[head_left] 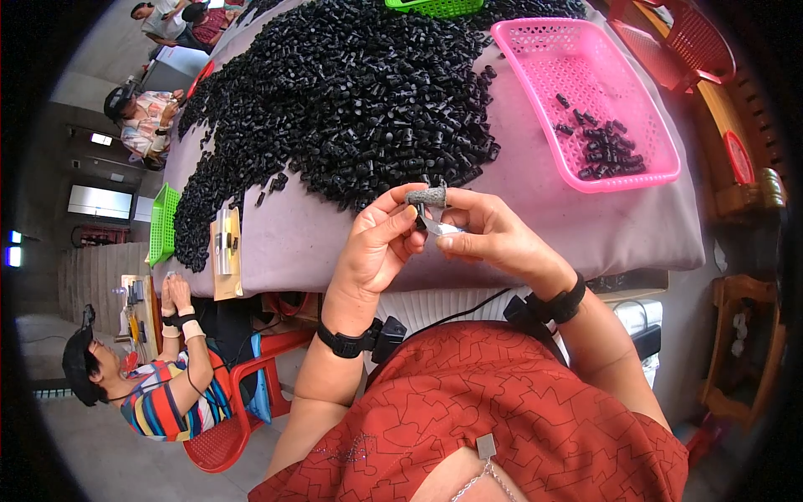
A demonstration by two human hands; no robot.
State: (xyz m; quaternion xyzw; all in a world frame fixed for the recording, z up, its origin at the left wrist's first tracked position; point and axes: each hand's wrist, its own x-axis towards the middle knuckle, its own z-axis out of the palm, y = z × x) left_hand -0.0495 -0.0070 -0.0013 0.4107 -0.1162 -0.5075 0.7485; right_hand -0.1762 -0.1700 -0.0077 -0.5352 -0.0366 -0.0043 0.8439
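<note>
Above the table's near edge, my two hands meet with closed fingers. My left hand pinches a small black plastic piece, mostly hidden by the fingers. My right hand grips a thin pale, shiny strip with a white end between thumb and fingers. Its tip reaches the black piece. A grey knitted finger sleeve appears to cover the tip of my right index finger. Just beyond the hands lies a large heap of small black cylindrical parts.
At right, a pink basket holds several black parts. Green baskets stand at the left and far edges. A cardboard piece with a clear tube lies on the cloth-covered table. A seated co-worker is at left; others sit farther off.
</note>
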